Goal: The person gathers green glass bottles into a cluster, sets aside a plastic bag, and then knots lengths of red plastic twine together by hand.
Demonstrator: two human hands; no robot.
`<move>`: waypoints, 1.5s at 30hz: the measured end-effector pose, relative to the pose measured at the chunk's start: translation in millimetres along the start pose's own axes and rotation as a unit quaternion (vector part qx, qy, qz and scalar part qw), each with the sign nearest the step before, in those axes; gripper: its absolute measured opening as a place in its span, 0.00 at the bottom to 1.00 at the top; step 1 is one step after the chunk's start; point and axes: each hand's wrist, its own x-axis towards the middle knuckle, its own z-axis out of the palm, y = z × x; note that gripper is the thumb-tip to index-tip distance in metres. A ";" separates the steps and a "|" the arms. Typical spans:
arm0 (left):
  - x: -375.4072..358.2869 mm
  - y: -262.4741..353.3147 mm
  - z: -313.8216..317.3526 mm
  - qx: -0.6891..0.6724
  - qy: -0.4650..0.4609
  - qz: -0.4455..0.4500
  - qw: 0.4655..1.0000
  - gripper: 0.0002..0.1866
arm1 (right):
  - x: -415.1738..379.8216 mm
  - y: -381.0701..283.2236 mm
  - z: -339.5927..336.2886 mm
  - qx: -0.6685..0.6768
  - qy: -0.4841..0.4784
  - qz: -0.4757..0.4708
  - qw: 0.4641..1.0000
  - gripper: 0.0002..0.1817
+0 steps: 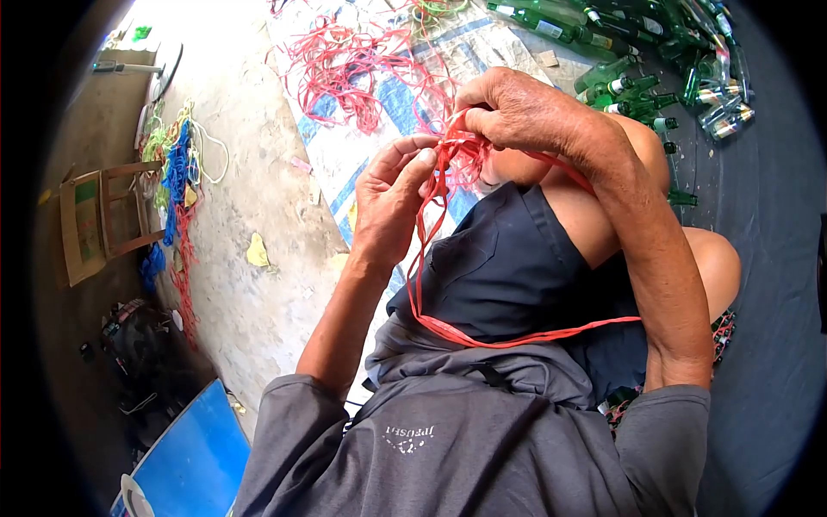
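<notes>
1. Strands (465, 153), red and pink, make a tangled bunch right at the grip, between the two hands, above the lap.
2. Right hand (530, 108) has its fingers closed on top of the bunch. Left hand (388, 194) is at the other side, thumb and forefinger nearly together at the edge; whether they pinch a strand, one cannot tell.
3. From below the grip, a long strand (482, 343) goes down in a curve over the shorts (525, 250), then passes toward the right forearm.
4. The step in hand seems to be fine finger work on this bunch. Whether it is knotting or loosening is not clear.
5. Beyond the grip lies a loose red pile (327, 65) on the sheet (332, 177).
6. As a judgement, the next move calls for a firm hold by the right hand, a small exact pinch by the left, and enough slack in the long strand, so that the tangle does not tighten.
</notes>
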 end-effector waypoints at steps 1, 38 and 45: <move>1.5 -0.8 1.6 0.020 -0.001 0.014 1.000 0.12 | 0.3 -0.4 0.0 -0.008 0.002 -0.002 1.000 0.11; 1.6 -5.9 -5.5 0.075 0.015 0.035 0.996 0.09 | 0.7 5.2 -2.3 -0.104 0.161 0.026 0.981 0.12; 1.0 -0.9 -4.1 0.048 0.026 0.021 0.998 0.08 | 5.1 15.1 1.0 -0.100 0.212 0.012 0.972 0.13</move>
